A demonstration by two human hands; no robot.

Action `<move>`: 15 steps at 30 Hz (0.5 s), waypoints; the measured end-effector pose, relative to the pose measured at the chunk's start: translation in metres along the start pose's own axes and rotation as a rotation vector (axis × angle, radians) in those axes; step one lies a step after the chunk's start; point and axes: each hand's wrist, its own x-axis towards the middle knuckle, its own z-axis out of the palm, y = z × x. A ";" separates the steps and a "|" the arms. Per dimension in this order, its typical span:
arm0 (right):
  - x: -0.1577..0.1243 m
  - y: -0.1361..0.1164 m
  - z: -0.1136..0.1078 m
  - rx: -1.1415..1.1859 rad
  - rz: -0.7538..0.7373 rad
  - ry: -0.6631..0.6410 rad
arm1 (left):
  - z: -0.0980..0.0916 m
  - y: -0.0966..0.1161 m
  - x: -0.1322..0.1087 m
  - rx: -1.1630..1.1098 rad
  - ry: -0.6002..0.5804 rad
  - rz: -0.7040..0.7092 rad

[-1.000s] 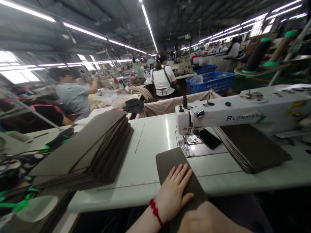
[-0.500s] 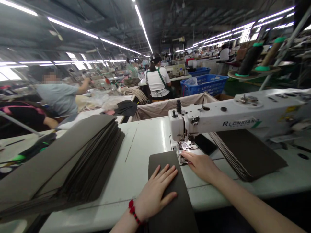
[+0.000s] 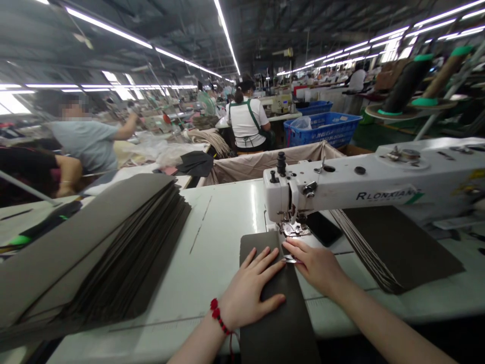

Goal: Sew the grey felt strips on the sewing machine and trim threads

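Large factory hall, dark ceiling [image 3: 178,23] with long strip lights [image 3: 226,33] running to the far end, bright windows [image 3: 11,103] at left. White tabletop [image 3: 223,222] in front, more workstations in rows behind, with a person in a white top [image 3: 247,121] and a person in a grey shirt [image 3: 85,141] at them. Blue crates [image 3: 328,130] mid-right, green floor [image 3: 381,135] beside them

Bright, even light here, pouring from long ceiling tubes [image 3: 227,35] running off to twelve o'clock. Light panels [image 3: 11,101] at nine o'clock blow out white. A glare streak shines on the counter [image 3: 253,202]. Left hand [image 3: 248,290] and right hand [image 3: 318,265] cast only faint shadows. Edges bend and stretch; the far hall goes soft.
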 end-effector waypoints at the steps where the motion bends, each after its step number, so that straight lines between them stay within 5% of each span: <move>1: 0.000 0.000 0.000 -0.004 0.000 0.001 | 0.000 0.000 0.000 0.000 -0.003 -0.001; 15: 0.001 -0.002 0.000 -0.011 -0.002 -0.010 | -0.002 -0.004 0.003 -0.034 -0.025 -0.020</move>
